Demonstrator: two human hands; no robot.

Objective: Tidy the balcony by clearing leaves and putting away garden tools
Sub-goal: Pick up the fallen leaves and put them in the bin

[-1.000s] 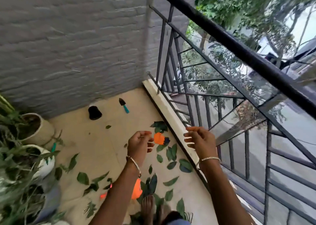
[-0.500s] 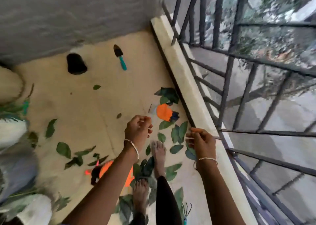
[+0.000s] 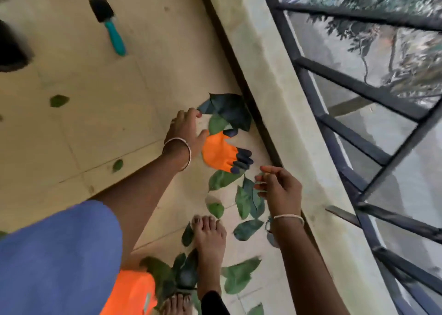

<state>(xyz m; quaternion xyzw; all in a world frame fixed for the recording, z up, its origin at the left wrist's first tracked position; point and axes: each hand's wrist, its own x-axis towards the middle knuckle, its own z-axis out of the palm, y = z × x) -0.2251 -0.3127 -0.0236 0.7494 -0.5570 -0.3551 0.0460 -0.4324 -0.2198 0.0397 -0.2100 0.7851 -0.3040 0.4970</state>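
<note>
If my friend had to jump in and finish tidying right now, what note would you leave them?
Left hand: open, reaching down, fingers at the cuff edge of the orange garden glove on the floor; no grip yet.
Right hand: loosely curled above the leaves, apparently holding nothing.
Trowel: with its teal handle, it lies on the floor farther ahead, untouched.
Second orange item: near the feet, probably the other glove.
Green leaves: scattered beside the curb and around the feet.
Done: nothing visibly put away.
Left: pick up both gloves and the trowel, gather all leaves.
</note>
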